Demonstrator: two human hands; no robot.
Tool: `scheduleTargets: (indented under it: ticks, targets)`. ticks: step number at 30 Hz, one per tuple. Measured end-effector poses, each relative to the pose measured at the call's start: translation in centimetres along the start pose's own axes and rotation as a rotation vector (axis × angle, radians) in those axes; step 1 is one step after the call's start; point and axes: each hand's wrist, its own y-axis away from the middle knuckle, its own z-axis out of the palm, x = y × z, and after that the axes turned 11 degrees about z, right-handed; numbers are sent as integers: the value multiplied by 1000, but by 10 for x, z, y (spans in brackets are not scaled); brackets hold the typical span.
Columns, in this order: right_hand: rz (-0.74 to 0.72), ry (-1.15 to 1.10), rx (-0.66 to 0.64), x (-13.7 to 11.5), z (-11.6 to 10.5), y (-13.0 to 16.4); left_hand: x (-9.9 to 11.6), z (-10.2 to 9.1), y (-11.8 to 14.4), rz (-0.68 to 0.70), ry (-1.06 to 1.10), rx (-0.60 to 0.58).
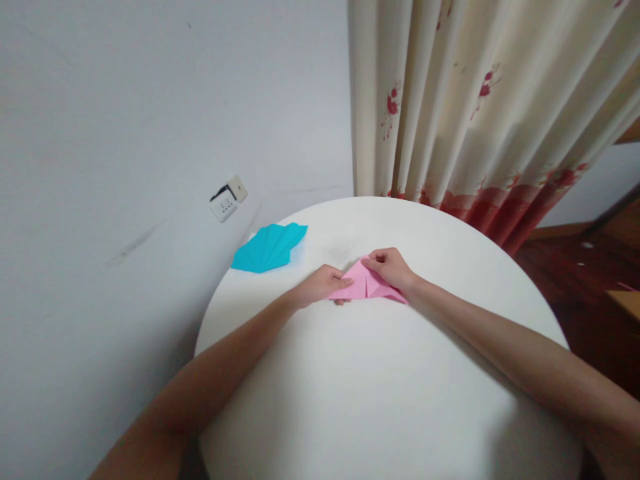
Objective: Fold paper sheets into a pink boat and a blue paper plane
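Note:
Between my two hands is a sheet of pink paper (357, 285), folded into a roughly triangular shape with a short slit or crease at its middle. My left hand (320, 285) pinches its left corner, thumb on top and fingers underneath. At the upper point, my right hand (393, 267) grips the paper between thumb and fingers. The right corner of the pink paper shows below my right wrist, where layers stand slightly apart. Parts of the fingers are hidden behind the paper.
A blue folded paper (267, 250) with fan-like creases lies at the far left of the round white table (350, 373). The wall with a socket (223, 205) borders the table on the left. A patterned curtain (450, 100) hangs behind, at the right.

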Motion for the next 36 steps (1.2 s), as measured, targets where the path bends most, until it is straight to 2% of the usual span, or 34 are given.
scheduleTargets:
  ticks: [4,8,9,10,12,14,15,17,19,23,28,30,32,36]
  targets:
    - [-22,48,71,9,-9,-11,2,-10,3,-75,-103,-27]
    - [-41,96,13,10,-12,-11,-1,-28,11,-116,-232,-138]
    - [-49,113,-4,10,-12,-11,-3,-33,11,-129,-273,-130]
    - [-57,136,-16,10,-12,-11,-5,-37,11,-140,-323,-92]
    - [-85,206,-31,11,-12,-11,-9,-39,9,-98,-490,107]
    - [-126,325,-23,12,-11,-11,-10,-34,3,134,-643,330]
    - [-151,405,-9,12,-10,-10,-10,-28,0,289,-675,391]
    - [-204,589,34,13,-8,-7,-10,-15,-5,528,-694,288]
    - [-269,748,72,13,-5,-3,-10,-1,-8,641,-728,120]
    - [-395,928,85,12,-2,3,-13,12,-8,630,-784,-98]
    - [-360,1074,190,8,-5,4,-20,8,-6,567,-874,-274]
    - [-332,1087,242,7,-5,4,-22,8,-7,537,-924,-275]
    - [-346,1076,249,6,-3,5,-25,9,-7,481,-978,-220]
    - [-446,1080,153,9,8,10,-29,11,-9,358,-1048,-84]
